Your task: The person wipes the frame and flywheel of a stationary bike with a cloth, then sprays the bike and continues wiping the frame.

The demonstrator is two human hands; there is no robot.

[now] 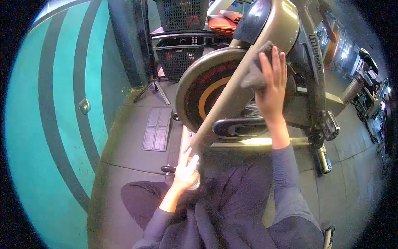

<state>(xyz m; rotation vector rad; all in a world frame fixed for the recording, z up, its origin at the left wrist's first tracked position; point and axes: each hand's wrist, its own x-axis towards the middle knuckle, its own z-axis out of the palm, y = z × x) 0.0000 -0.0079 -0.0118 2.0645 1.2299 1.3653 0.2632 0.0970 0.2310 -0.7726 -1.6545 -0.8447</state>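
Right hand (271,89) presses a grey cloth (257,70) flat against the exercise bike's frame (232,93); left hand (185,172) grips a pale bottle (194,159), contents unclear. Black baskets (182,14) stand behind.

Grey cloth (253,74) pressed flat against the exercise bike's (232,87) frame.

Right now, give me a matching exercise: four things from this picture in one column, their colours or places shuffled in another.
1. cloth
2. wall
3. baskets
4. bottle

A. teal with dark stripes
B. black mesh, stacked at the back
C. grey, under the right hand on the exercise bike
D. pale, held in the left hand

Pairs: 1-C, 2-A, 3-B, 4-D
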